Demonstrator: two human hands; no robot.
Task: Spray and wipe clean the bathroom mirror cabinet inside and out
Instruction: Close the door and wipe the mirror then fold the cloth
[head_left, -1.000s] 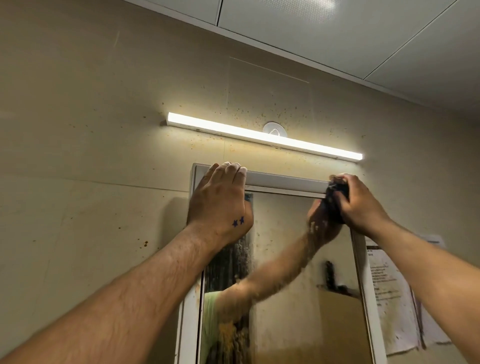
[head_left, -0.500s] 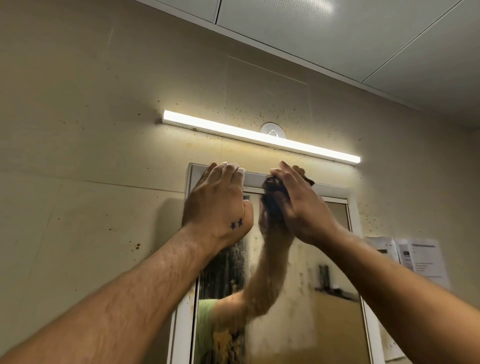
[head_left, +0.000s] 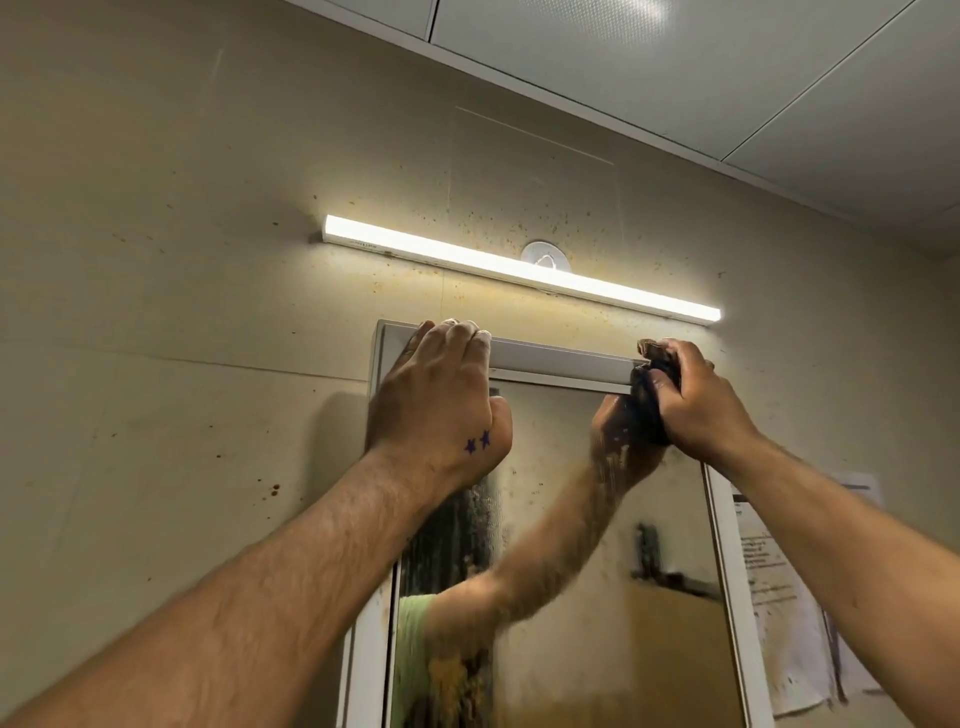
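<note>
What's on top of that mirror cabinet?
The left hand hooks over the top edge of the mirror cabinet near its left corner; the right hand presses a dark cloth at the right corner. The top surface itself is hidden from below.

Lit light bar (head_left: 519, 271) slanting across beige wall (head_left: 182, 260), white round fitting (head_left: 545, 253) just behind its middle, brown specks scattered over wall, faint square outline (head_left: 535, 156) above bar, pale ceiling panels (head_left: 675, 78) overhead, printed papers (head_left: 779, 623) on wall at lower right.
</note>
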